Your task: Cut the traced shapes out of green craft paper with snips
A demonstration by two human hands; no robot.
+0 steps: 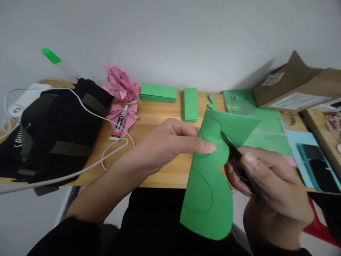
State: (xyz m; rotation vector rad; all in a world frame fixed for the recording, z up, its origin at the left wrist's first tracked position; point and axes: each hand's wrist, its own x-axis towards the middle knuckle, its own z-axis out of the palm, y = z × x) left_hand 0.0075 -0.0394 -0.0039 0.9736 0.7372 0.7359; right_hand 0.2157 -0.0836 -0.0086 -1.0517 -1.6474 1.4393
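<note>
A sheet of green paper (207,177) with drawn curved outlines is pinched at its left edge by my left hand (181,140), thumb on top. Its lower right side is cut to a wavy edge. In my right hand (271,181) is a pair of black scissors (239,165), with the blade at the paper's upper right part, where a flap hangs off to the right. My fingers hide part of the scissor handles. The paper is held above the table's front edge, over my lap.
Two stacks of folded green paper (158,93) and a wavy green cutout (211,102) lie at the back. Pink folded paper (121,85), a glue tube (119,124), a white cable (117,149) and a black bag (64,124) are leftward. At right stand a cardboard box (298,85), green sheets (271,142) and a phone (319,167).
</note>
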